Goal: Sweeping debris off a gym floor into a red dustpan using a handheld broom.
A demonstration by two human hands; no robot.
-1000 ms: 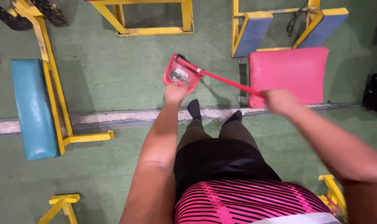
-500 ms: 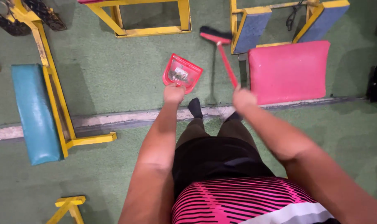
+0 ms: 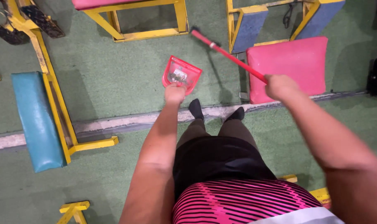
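Left hand (image 3: 174, 93) is gripping the red dustpan (image 3: 181, 74) at frame centre, mouth facing upper right. Right hand (image 3: 279, 86) is clenching the red broom handle (image 3: 234, 58), whose long axis is running to its head (image 3: 194, 30) up-left, above the dustpan.

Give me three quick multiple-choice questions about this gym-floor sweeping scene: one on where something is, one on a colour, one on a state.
1. Where does the dustpan sit?
A. on the green floor ahead of the feet
B. on the pink pad
C. on the blue bench

2. What colour is the broom handle?
A. yellow
B. red
C. black

3. What is the state of the dustpan?
A. empty
B. upside down
C. holding some debris

Answers:
1 A: it rests on the green floor, gripped by the left hand.
2 B: the stick held by the right hand is red.
3 C: small scraps show inside the pan.
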